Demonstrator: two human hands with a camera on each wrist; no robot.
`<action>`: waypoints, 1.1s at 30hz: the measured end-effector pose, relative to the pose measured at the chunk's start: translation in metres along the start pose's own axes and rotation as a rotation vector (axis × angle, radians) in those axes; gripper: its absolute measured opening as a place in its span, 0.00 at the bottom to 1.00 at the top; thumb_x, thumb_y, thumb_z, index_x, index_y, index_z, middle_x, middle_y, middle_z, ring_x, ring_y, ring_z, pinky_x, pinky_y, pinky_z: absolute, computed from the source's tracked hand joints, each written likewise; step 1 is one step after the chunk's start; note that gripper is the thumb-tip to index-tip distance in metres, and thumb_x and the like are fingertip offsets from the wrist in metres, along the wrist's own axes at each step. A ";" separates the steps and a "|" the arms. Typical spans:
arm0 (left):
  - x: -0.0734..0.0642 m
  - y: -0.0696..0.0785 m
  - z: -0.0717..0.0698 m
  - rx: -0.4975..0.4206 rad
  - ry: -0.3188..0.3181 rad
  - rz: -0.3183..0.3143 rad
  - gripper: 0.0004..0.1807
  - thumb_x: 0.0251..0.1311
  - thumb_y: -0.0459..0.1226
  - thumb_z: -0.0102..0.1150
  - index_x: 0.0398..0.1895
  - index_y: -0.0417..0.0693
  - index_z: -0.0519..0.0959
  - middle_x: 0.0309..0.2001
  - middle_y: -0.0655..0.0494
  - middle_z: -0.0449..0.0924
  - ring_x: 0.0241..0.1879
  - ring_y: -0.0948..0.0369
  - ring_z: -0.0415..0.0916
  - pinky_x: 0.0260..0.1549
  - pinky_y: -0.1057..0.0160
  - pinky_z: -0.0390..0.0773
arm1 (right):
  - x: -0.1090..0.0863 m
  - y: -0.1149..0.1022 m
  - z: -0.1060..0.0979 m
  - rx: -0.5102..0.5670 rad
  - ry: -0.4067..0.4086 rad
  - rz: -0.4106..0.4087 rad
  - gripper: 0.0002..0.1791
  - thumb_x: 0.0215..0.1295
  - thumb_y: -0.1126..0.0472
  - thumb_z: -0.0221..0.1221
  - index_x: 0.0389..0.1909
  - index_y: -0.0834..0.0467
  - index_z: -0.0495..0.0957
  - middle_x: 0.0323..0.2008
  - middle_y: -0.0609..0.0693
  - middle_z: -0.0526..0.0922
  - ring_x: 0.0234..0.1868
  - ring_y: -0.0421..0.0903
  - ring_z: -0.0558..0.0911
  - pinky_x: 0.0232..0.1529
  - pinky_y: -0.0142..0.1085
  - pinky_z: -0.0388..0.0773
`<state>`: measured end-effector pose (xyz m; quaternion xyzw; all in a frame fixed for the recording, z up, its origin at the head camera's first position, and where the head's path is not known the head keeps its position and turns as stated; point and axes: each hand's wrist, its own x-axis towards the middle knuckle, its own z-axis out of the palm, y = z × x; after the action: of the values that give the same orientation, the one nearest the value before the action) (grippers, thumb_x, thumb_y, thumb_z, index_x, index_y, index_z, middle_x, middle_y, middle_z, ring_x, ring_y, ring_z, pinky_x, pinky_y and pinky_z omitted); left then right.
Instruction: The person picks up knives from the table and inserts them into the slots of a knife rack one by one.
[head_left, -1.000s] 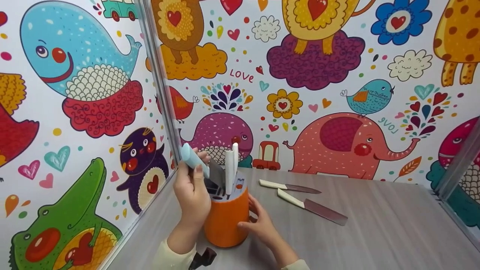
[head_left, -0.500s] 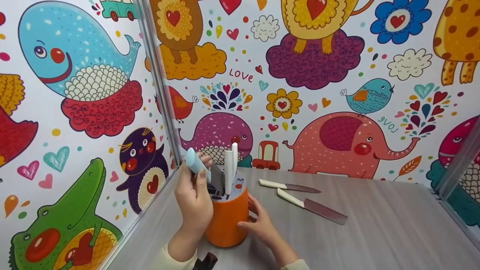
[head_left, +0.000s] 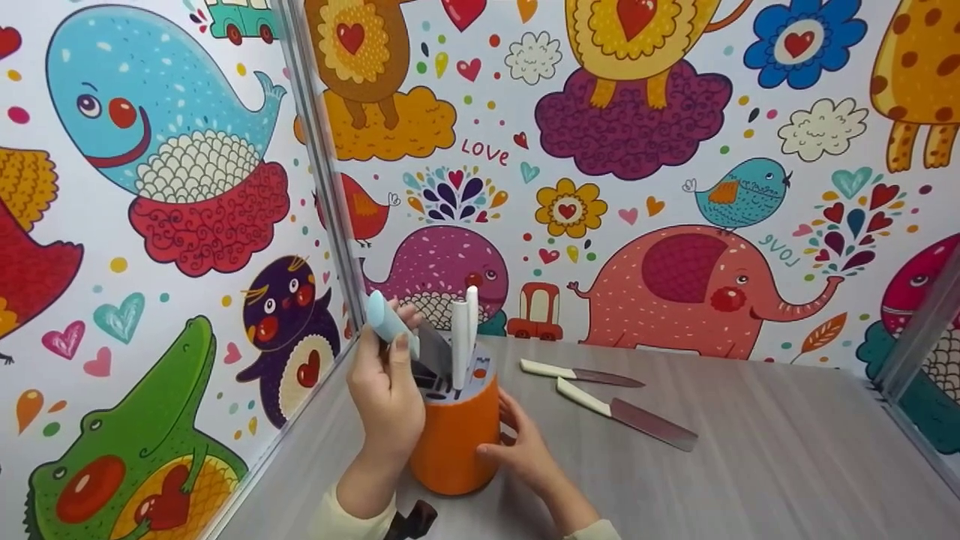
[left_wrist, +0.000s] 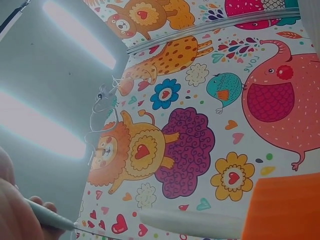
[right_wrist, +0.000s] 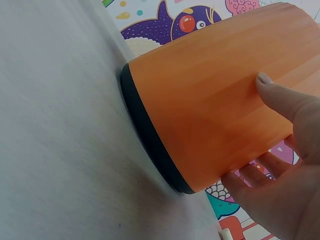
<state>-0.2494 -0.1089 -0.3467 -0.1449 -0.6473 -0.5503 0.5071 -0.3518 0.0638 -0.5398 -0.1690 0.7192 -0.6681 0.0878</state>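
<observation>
My left hand (head_left: 386, 397) grips the light blue handle (head_left: 390, 322) of a knife, tilted up and to the left. Its wide grey blade (head_left: 433, 351) slants down toward the slotted top of an orange knife block (head_left: 456, 442); the blade's lower end is hidden. In the left wrist view, the handle (left_wrist: 50, 217) shows between the fingers. My right hand (head_left: 525, 450) holds the block's right side, thumb in front and fingers behind. The right wrist view shows the block's black base (right_wrist: 152, 135) at the table surface. Two white handles (head_left: 460, 345) stand upright in the block.
Right of the block, a narrow knife (head_left: 581, 373) and a cleaver (head_left: 630, 414), both with cream handles, lie on the grey wood-look table (head_left: 787, 450). Walls printed with cartoon animals (head_left: 690, 292) close in the left and back. A dark strap piece (head_left: 412, 519) shows by the left sleeve.
The light blue handle swung slightly right, then back left, along with my left hand. My right hand and the block kept their place.
</observation>
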 end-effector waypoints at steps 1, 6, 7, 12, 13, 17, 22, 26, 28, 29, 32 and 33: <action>0.000 0.001 0.000 -0.001 0.004 0.011 0.17 0.77 0.24 0.51 0.65 0.27 0.74 0.57 0.37 0.86 0.60 0.72 0.83 0.67 0.71 0.75 | 0.000 0.000 0.000 0.001 0.000 0.001 0.57 0.63 0.46 0.76 0.86 0.45 0.53 0.82 0.54 0.63 0.81 0.60 0.65 0.79 0.64 0.63; 0.001 0.002 0.001 0.012 -0.004 0.033 0.18 0.77 0.24 0.51 0.66 0.27 0.73 0.59 0.36 0.85 0.63 0.68 0.83 0.68 0.70 0.75 | 0.001 0.002 -0.001 0.005 0.003 -0.002 0.57 0.62 0.46 0.76 0.86 0.44 0.52 0.83 0.53 0.63 0.81 0.60 0.65 0.79 0.64 0.63; 0.002 0.000 0.002 0.014 -0.010 0.025 0.18 0.78 0.25 0.51 0.67 0.28 0.73 0.59 0.36 0.85 0.63 0.66 0.83 0.68 0.70 0.74 | 0.001 0.002 -0.001 0.006 0.003 -0.003 0.57 0.62 0.46 0.76 0.86 0.44 0.52 0.83 0.53 0.63 0.81 0.60 0.65 0.79 0.64 0.63; 0.004 -0.009 0.004 0.007 -0.018 -0.048 0.18 0.80 0.27 0.50 0.68 0.31 0.73 0.60 0.37 0.84 0.63 0.57 0.84 0.69 0.70 0.73 | 0.000 0.003 -0.001 0.004 -0.002 -0.005 0.57 0.62 0.47 0.76 0.86 0.45 0.53 0.82 0.54 0.64 0.81 0.60 0.65 0.79 0.64 0.64; 0.004 -0.011 0.004 0.006 -0.017 -0.062 0.18 0.80 0.28 0.49 0.68 0.32 0.73 0.61 0.37 0.84 0.63 0.57 0.84 0.70 0.70 0.73 | 0.001 0.003 -0.001 0.005 -0.003 -0.007 0.56 0.62 0.48 0.76 0.86 0.45 0.53 0.82 0.54 0.64 0.81 0.60 0.65 0.79 0.63 0.64; 0.005 -0.018 0.006 0.000 -0.026 -0.099 0.19 0.81 0.28 0.48 0.69 0.32 0.72 0.62 0.39 0.84 0.64 0.53 0.83 0.70 0.70 0.72 | 0.001 0.004 -0.002 0.012 -0.016 -0.030 0.57 0.62 0.50 0.76 0.86 0.50 0.53 0.82 0.57 0.64 0.80 0.61 0.66 0.78 0.63 0.65; 0.009 -0.031 0.012 -0.028 -0.056 -0.149 0.18 0.81 0.29 0.48 0.69 0.33 0.73 0.64 0.42 0.84 0.66 0.46 0.81 0.71 0.66 0.73 | 0.001 0.003 -0.003 0.004 -0.009 -0.022 0.57 0.62 0.49 0.77 0.85 0.51 0.54 0.81 0.59 0.64 0.80 0.62 0.67 0.78 0.63 0.65; 0.012 -0.046 0.020 -0.039 -0.064 -0.216 0.18 0.82 0.29 0.48 0.69 0.35 0.73 0.65 0.42 0.83 0.67 0.46 0.81 0.73 0.56 0.73 | 0.001 0.003 -0.003 -0.003 -0.001 -0.015 0.57 0.61 0.49 0.77 0.85 0.50 0.54 0.81 0.58 0.65 0.80 0.63 0.67 0.77 0.64 0.66; 0.014 -0.054 0.024 -0.040 -0.065 -0.248 0.19 0.82 0.30 0.48 0.70 0.36 0.73 0.66 0.43 0.83 0.67 0.46 0.81 0.74 0.51 0.72 | 0.000 0.003 -0.002 -0.003 -0.002 -0.017 0.57 0.61 0.50 0.77 0.86 0.50 0.54 0.81 0.58 0.65 0.79 0.63 0.67 0.77 0.64 0.66; 0.014 -0.058 0.026 -0.037 -0.068 -0.262 0.19 0.82 0.30 0.48 0.70 0.37 0.73 0.66 0.43 0.83 0.67 0.46 0.81 0.74 0.49 0.71 | 0.000 0.003 -0.002 -0.002 -0.003 -0.017 0.57 0.61 0.51 0.77 0.86 0.49 0.54 0.81 0.59 0.65 0.79 0.63 0.67 0.77 0.64 0.67; 0.015 -0.068 0.030 -0.027 -0.088 -0.315 0.20 0.82 0.31 0.49 0.71 0.39 0.73 0.66 0.44 0.83 0.67 0.45 0.81 0.74 0.46 0.71 | 0.000 0.004 -0.001 -0.006 -0.006 -0.017 0.56 0.62 0.50 0.77 0.86 0.49 0.54 0.81 0.59 0.65 0.79 0.63 0.67 0.76 0.64 0.68; 0.015 -0.072 0.032 -0.020 -0.101 -0.336 0.20 0.82 0.32 0.49 0.72 0.39 0.73 0.67 0.44 0.83 0.67 0.45 0.81 0.74 0.45 0.71 | 0.000 0.004 -0.001 -0.006 -0.006 -0.015 0.56 0.62 0.51 0.77 0.85 0.49 0.55 0.81 0.59 0.65 0.79 0.63 0.67 0.76 0.64 0.68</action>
<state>-0.3255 -0.1128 -0.3710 -0.0671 -0.6817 -0.6257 0.3733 -0.3526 0.0652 -0.5438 -0.1768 0.7196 -0.6662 0.0845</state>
